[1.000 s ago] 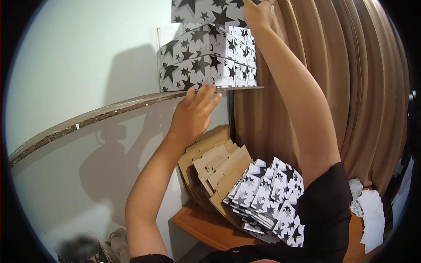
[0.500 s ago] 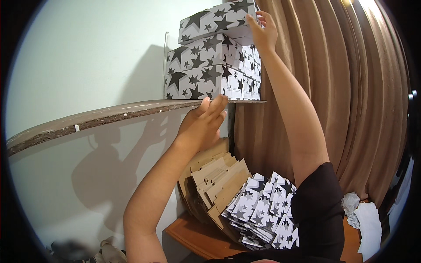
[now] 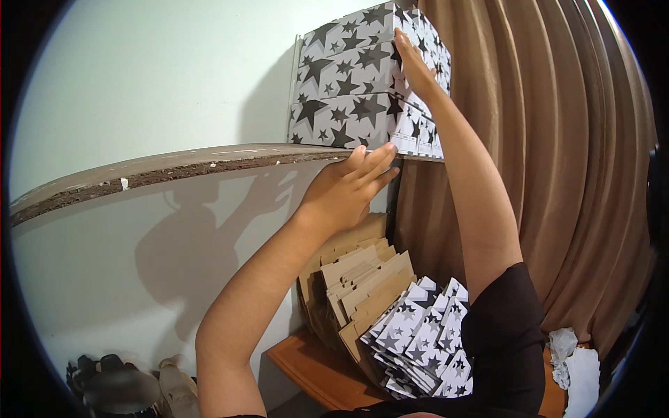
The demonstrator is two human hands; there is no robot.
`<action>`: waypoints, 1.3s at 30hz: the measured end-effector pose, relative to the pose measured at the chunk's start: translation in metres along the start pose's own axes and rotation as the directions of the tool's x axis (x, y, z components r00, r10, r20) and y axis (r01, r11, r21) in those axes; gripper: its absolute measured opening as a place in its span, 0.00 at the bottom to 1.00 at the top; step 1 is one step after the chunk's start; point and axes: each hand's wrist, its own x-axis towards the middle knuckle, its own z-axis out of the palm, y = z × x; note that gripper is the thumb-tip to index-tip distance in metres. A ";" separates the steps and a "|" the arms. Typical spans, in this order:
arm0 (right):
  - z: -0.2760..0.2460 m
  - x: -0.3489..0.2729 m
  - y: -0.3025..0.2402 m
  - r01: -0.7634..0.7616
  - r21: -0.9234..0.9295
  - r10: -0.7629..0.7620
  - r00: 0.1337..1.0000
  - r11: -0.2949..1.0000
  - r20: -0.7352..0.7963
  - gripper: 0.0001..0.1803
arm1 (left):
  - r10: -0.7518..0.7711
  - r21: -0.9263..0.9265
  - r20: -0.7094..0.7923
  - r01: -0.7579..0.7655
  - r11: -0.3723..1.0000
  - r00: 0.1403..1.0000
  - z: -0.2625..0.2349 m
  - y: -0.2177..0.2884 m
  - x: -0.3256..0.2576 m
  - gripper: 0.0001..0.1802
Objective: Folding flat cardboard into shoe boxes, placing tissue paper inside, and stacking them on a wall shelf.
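Note:
White boxes printed with black and grey stars stand stacked three high: a top box [image 3: 345, 29], a middle box [image 3: 334, 73] and a bottom box [image 3: 327, 125]. More such boxes sit beside them toward the curtain. My right hand [image 3: 418, 70] lies against the front of the stack near the top and middle boxes, its fingers stretched out. Lower down, my left hand [image 3: 341, 188] is raised at the edge of the wooden shelf [image 3: 230, 159], below the bottom box. Its fingers are spread, with nothing seen in them.
Flat brown cardboard pieces [image 3: 373, 279] lean beside star-printed flat pieces [image 3: 418, 341] on an orange-brown table [image 3: 306, 366]. A brown curtain [image 3: 536, 174] hangs at right. Crumpled plastic [image 3: 562, 345] and white paper [image 3: 582, 380] lie lower right; dark and beige items [image 3: 118, 386] lower left.
The top box has gone from jutting out, tilted, to sitting in line on the stack. My right hand has shifted from its corner to flat against the front. The view has turned slightly.

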 end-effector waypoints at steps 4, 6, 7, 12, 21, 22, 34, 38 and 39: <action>-0.022 0.014 0.013 0.001 -0.026 0.000 0.999 1.000 0.046 0.41 | -0.011 -0.039 -0.020 0.010 0.999 1.000 -0.003 0.007 0.010 0.28; -0.016 -0.009 -0.003 -0.015 -0.076 0.018 0.999 0.997 0.037 0.40 | -0.029 -0.001 0.012 0.029 1.000 1.000 -0.006 0.005 0.001 0.28; -0.021 -0.016 -0.001 0.093 -0.100 -0.098 0.994 0.991 -0.046 0.39 | -0.029 0.027 0.011 0.029 0.999 1.000 -0.008 0.007 0.002 0.27; -0.067 -0.105 0.007 0.468 -0.423 -0.547 0.833 0.776 -0.083 0.24 | -0.074 0.133 0.060 0.066 0.989 0.995 -0.010 0.023 0.005 0.28; -0.155 -0.385 0.065 0.061 -0.295 -0.123 0.973 0.953 -0.196 0.15 | -0.233 -0.398 0.059 0.237 0.886 0.971 -0.012 0.145 -0.046 0.27; -0.161 -0.422 0.078 -0.140 -0.178 0.087 0.956 0.974 -0.279 0.14 | -0.309 -0.508 0.160 0.347 0.789 0.938 -0.009 0.173 -0.057 0.28; -0.190 -0.745 0.061 -0.737 -0.563 0.920 0.215 0.373 0.327 0.59 | 0.255 -0.786 0.617 0.599 0.152 0.745 -0.038 0.502 -0.106 0.35; -0.208 -0.770 0.039 -0.744 -0.539 0.862 0.096 0.394 0.498 0.64 | 0.408 -0.824 0.565 0.521 0.223 0.718 -0.048 0.525 -0.124 0.34; -0.212 -0.768 0.034 -0.722 -0.557 0.854 0.087 0.409 0.514 0.63 | 0.385 -0.827 0.562 0.495 0.267 0.732 -0.043 0.529 -0.131 0.31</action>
